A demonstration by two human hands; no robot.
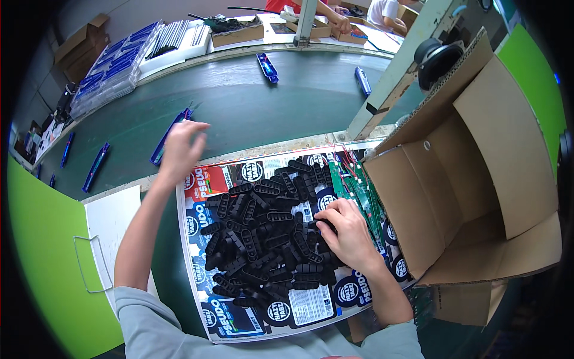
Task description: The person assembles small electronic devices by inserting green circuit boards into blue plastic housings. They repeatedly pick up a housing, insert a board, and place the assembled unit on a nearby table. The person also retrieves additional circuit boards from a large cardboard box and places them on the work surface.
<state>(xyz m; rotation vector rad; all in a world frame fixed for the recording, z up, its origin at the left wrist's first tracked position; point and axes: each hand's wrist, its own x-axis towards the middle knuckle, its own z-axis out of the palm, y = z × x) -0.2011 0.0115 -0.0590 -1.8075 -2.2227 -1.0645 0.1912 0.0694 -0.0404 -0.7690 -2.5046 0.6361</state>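
Here my left hand (184, 149), fingers parted, overlaps a long blue shell (161, 145); my right hand (348, 232) (grip: can't tell) curls at black oblong pieces (254, 236).

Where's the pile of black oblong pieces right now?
In the head view, the pile of black oblong pieces sits near centre on the colourful printed sheet, left of the green circuit boards; the right hand is at its right edge.

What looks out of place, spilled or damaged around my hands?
Nothing looks clearly spilled or damaged. Untidiest are the black pieces, heaped loosely at all angles on the printed sheet, though within its edges. The blue casings also lie at differing angles on the green surface.
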